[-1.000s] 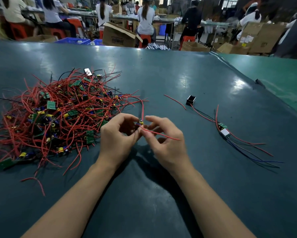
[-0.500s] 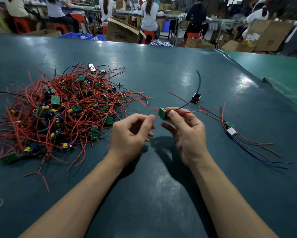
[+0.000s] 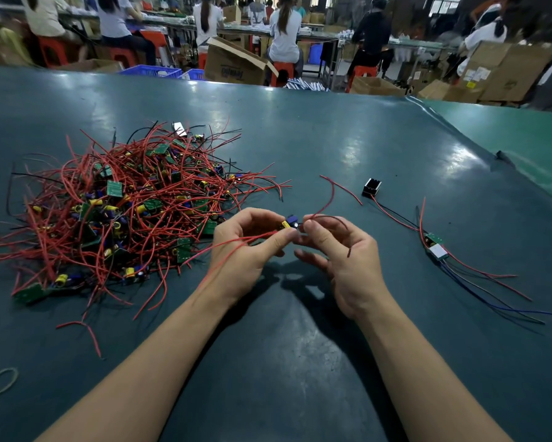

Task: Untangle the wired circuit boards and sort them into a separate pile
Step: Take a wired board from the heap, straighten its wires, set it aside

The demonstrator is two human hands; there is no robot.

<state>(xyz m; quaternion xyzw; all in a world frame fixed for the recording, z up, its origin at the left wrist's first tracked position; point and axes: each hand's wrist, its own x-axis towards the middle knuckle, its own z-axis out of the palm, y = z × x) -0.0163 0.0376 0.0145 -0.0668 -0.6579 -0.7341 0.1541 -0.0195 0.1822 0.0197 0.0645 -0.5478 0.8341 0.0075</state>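
Two hands' fingers, left hand (image 3: 246, 250) and right hand (image 3: 348, 256), pinching one small wired board (image 3: 290, 224) beside glossy red tangle (image 3: 124, 212).

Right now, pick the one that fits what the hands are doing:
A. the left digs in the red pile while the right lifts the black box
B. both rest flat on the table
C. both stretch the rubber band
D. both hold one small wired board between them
D: the left hand and right hand meet at a small board with yellow and blue parts, its red wires trailing over both hands, beside the red pile.
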